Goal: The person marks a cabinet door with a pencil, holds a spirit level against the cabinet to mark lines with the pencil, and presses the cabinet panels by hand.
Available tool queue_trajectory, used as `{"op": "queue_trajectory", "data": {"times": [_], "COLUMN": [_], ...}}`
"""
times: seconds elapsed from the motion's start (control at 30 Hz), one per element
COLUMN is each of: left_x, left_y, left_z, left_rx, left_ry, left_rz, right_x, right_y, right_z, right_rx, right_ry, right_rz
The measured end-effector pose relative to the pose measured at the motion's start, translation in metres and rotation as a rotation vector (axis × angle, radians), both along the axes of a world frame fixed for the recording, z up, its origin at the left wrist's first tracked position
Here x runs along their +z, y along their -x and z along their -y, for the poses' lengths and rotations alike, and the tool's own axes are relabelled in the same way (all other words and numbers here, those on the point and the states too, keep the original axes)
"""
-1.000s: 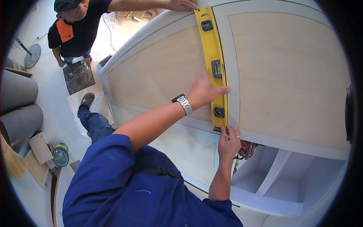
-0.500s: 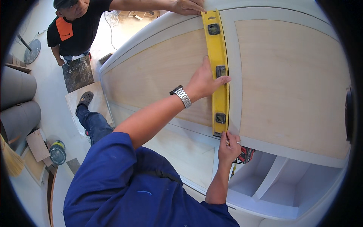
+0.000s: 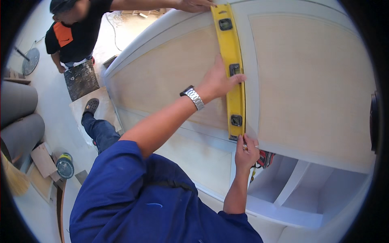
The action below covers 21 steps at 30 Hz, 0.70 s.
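Two bare forearms (image 3: 162, 125) reach from our blue shirt (image 3: 158, 206), nearest us, below the yellow level (image 3: 234, 101). At its foot, our right hand (image 3: 246, 156) has its fingers pinched around a small slim item (image 3: 244, 147) we cannot make out. Our left hand (image 3: 214, 83) grasps the level's middle, thumb across its face. The level lies along a white frame strip (image 3: 253, 89) between pale wooden panels (image 3: 312, 89). We judge the step in hand to be holding it in line with that strip; the next move calls for steady left-hand pressure while the right works carefully at the foot. Right of the foot shows a red-and-black tool (image 3: 265, 158). At the level's far end is a co-worker's hand (image 3: 196, 5); farther left of it stands the co-worker (image 3: 81, 36).
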State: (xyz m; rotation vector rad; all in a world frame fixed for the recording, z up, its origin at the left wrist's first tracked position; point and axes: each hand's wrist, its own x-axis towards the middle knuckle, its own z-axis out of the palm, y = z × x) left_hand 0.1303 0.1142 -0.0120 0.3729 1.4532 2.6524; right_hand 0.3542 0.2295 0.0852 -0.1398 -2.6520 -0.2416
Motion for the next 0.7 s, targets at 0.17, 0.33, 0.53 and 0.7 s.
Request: {"op": "queue_trajectory", "data": {"times": [0.17, 0.33, 0.53, 0.7], "left_x": [-0.006, -0.001, -0.005, -0.008], "left_y": [0.004, 0.002, 0.005, 0.009], "left_z": [-0.005, -0.006, -0.009, -0.012], "left_rx": [-0.029, 0.040, 0.058, -0.025], "left_ry": [0.046, 0.102, 0.101, 0.108], "left_rz": [-0.023, -0.037, -0.097, -0.048], "right_x": [-0.002, -0.010, -0.019, -0.019], "right_y": [-0.006, -0.040, -0.050, -0.042], "right_z": [-0.001, -0.017, -0.019, -0.020], "right_rx": [-0.032, -0.156, -0.285, -0.329], "right_ry": [0.089, 0.232, 0.463, 0.575], "right_rz": [-0.009, -0.040, -0.158, -0.133]}}
